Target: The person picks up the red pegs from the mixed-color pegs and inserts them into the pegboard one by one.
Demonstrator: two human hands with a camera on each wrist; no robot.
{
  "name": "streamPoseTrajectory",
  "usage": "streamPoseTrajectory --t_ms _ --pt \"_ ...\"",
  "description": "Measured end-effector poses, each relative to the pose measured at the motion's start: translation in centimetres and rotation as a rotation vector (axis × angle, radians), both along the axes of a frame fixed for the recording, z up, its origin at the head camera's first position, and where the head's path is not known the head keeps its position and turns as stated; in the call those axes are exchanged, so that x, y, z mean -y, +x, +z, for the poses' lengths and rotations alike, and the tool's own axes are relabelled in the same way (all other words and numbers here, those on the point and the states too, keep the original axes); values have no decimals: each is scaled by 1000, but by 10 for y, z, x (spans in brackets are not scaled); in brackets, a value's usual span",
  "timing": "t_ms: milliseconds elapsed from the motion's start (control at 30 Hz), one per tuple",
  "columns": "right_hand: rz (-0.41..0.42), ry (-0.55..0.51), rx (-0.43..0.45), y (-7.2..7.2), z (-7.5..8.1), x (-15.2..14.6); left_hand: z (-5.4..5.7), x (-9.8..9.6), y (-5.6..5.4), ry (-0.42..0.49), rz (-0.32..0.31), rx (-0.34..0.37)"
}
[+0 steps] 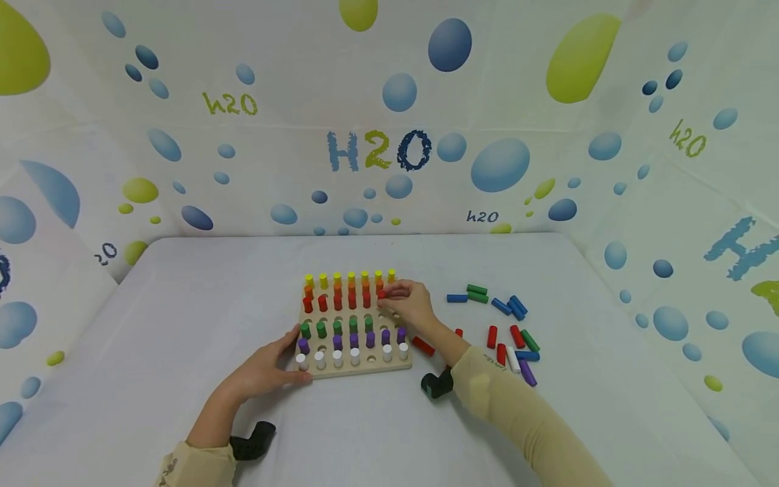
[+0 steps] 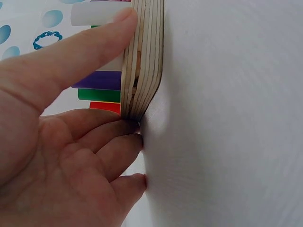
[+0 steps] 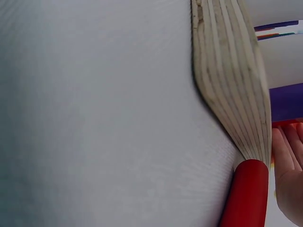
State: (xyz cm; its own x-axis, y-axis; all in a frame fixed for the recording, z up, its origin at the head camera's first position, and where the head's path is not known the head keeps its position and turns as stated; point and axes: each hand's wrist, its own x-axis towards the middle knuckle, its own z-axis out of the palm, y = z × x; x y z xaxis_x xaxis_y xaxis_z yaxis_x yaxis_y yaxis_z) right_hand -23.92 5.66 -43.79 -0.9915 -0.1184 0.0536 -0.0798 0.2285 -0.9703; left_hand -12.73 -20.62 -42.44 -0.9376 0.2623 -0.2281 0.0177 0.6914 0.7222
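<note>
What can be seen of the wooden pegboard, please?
The pegboard looks like pale plywood, with layered edges and rounded corners. It lies flat on the white table. Coloured pegs stand upright in rows of holes; some holes are empty, including several between red and green rows. The left hand holds its near-left corner; the right hand hides part of its right side.

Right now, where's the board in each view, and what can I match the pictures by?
Head: board just left of centre, in the lower half.
Left wrist: board at upper middle, its layered edge running down from the top.
Right wrist: board right of centre, edge slanting from the top toward lower right.
Shared landmark: purple on the board, a peg.
</note>
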Motion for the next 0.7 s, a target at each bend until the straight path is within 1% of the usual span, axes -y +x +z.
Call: streamPoseTrajectory --t_ms 267,367,500,700 --pt "9 6 8 2 2 -3 2 0 1 -3 -3 -12" --pt "9 13 15 3 3 -5 1 0 1 0 -5 -15" --pt "5 48 27 5 4 -9 0 0 0 -5 -6 -17" --pt "8 59 35 6 5 -16 -1 1 0 -9 -7 -16"
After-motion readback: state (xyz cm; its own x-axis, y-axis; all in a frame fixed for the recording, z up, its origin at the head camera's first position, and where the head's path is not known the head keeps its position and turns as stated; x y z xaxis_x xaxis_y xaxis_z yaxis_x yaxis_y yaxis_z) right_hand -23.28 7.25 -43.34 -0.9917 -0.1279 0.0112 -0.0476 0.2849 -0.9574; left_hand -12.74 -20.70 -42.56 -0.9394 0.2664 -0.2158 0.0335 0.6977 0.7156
